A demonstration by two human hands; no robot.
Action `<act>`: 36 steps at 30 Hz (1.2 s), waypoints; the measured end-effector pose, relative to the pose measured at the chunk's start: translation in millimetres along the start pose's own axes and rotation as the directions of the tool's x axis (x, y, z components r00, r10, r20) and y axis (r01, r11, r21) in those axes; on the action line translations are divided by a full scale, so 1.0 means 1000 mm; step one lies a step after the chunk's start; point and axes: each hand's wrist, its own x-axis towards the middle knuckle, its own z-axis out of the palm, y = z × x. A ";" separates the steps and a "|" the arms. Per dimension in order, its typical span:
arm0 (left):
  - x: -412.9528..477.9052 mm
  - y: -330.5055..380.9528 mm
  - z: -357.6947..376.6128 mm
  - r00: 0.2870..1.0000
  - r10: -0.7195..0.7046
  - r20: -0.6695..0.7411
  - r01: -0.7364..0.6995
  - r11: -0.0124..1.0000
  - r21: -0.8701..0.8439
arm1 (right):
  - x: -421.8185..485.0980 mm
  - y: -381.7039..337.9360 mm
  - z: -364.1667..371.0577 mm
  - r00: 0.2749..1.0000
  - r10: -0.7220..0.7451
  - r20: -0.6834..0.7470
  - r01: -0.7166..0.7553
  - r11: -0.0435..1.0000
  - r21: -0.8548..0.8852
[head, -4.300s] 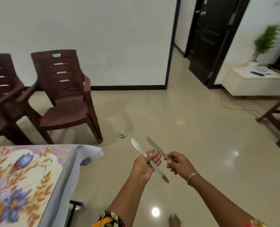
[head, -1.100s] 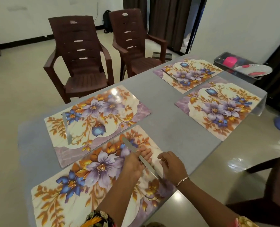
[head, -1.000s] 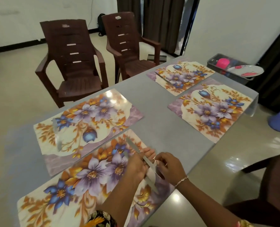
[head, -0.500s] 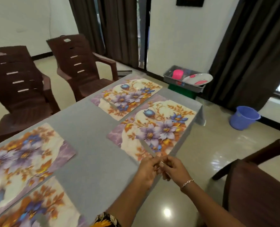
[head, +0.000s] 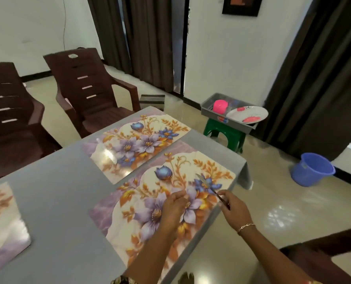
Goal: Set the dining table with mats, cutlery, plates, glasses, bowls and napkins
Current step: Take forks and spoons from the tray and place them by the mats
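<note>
Your grey worktop (head: 64, 201) carries floral mats; brown chairs (head: 88, 93) stand beyond it. Over the nearest mat (head: 150, 201), your right hand (head: 232, 208) pinches a knife (head: 208, 186) by its handle, blade above the mat's right side. Your left hand (head: 173, 206) hovers loosely curled, empty.

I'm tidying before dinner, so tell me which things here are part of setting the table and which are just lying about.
Part of the job: knife in right hand, near mat, far mat, plate, pink cup, tray.
Lying about: blue bucket, green stool, chairs.
</note>
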 end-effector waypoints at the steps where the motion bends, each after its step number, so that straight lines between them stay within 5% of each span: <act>1: 0.013 0.004 0.005 1.000 0.005 -0.027 -0.004 1.000 0.007 | 0.016 0.003 -0.001 1.000 -0.020 0.010 0.021 0.999 -0.041; 5: 0.058 0.015 0.021 0.986 0.083 -0.144 -0.074 0.995 0.066 | 0.074 0.010 -0.002 0.995 -0.046 0.084 0.059 0.986 -0.157; 19: 0.118 0.022 0.047 0.963 0.159 -0.218 -0.105 0.965 0.242 | 0.146 0.009 0.023 0.928 -0.163 0.335 0.280 0.899 -0.337; 28: 0.132 0.025 0.084 0.903 0.213 -0.372 -0.089 0.942 0.324 | 0.180 0.035 0.014 0.791 -0.351 0.502 0.509 0.831 -0.222; 36: 0.170 0.045 0.184 0.898 0.246 -0.365 -0.127 0.939 0.321 | 0.240 0.091 -0.064 0.782 -0.393 0.483 0.528 0.830 -0.180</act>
